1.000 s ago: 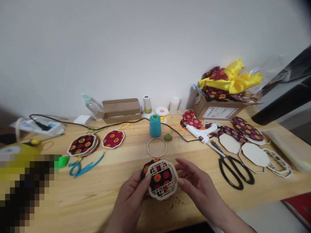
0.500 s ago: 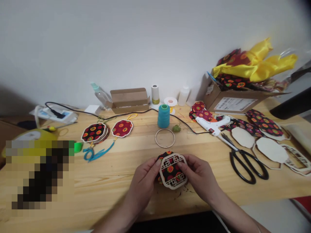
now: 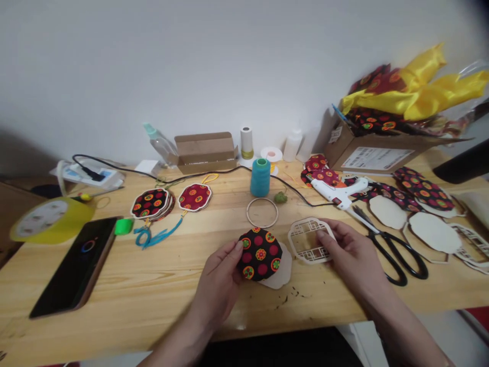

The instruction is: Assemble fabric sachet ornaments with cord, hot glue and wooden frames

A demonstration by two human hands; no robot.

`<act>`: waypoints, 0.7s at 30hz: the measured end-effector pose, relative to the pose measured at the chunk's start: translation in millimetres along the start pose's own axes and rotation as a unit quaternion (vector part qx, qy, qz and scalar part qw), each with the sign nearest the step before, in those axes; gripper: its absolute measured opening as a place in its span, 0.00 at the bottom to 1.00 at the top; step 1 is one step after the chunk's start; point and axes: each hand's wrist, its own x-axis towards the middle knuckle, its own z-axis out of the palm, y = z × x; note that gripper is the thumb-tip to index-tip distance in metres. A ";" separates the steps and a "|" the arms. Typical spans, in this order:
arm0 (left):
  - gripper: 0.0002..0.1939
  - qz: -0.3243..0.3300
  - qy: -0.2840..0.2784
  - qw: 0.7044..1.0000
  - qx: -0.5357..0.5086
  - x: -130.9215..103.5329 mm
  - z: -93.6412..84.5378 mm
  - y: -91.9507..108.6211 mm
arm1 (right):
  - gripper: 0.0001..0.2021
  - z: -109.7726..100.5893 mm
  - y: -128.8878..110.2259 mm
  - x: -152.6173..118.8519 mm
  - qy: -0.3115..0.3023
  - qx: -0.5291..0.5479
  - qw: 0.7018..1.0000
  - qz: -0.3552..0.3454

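My left hand [image 3: 221, 275] pinches the left edge of a black fabric piece [image 3: 261, 255] with red, orange and green flower prints. Beneath it a pale scalloped panel [image 3: 280, 278] sticks out at the lower right; whether the fingers grip that too is hidden. My right hand [image 3: 344, 250] has its thumb and fingers closed on a cut-out lattice frame [image 3: 294, 242] of pale wood, held to the right of the fabric and apart from it. A pale ring [image 3: 263, 200] lies just beyond, with a teal thread cone [image 3: 260, 177] behind it.
Right: black-handled scissors [image 3: 397, 255], a white glue gun [image 3: 338, 192], pale blank panels [image 3: 434, 233] and a cardboard box [image 3: 376, 153] of fabric. Left: a phone [image 3: 74, 270], a yellow tape roll [image 3: 72, 219] and finished-looking tasselled pieces [image 3: 151, 204]. A black cord [image 3: 214, 173] crosses the back.
The lattice frame has come off the fabric and moved right in my right hand. My left hand keeps the fabric, and the pale panel under it now shows.
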 end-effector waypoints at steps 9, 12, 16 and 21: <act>0.14 0.057 -0.010 0.998 0.016 -1.0 -3.8 0.4 | 0.20 -16.5 2.9 -1.2 0.187 -0.367 0.895 -0.172; 0.14 0.155 0.017 0.980 0.121 -7.6 -5.6 -1.7 | 0.15 -11.3 -5.0 -14.0 0.156 -0.270 0.929 -0.201; 0.16 0.343 -0.092 0.849 0.391 -13.6 -9.9 -4.5 | 0.21 6.1 -14.6 -33.4 -0.129 -0.023 0.989 -0.068; 0.25 0.554 -0.262 0.584 0.533 -6.1 -15.7 -9.6 | 0.18 24.5 -12.9 -38.8 -0.248 0.086 0.963 0.059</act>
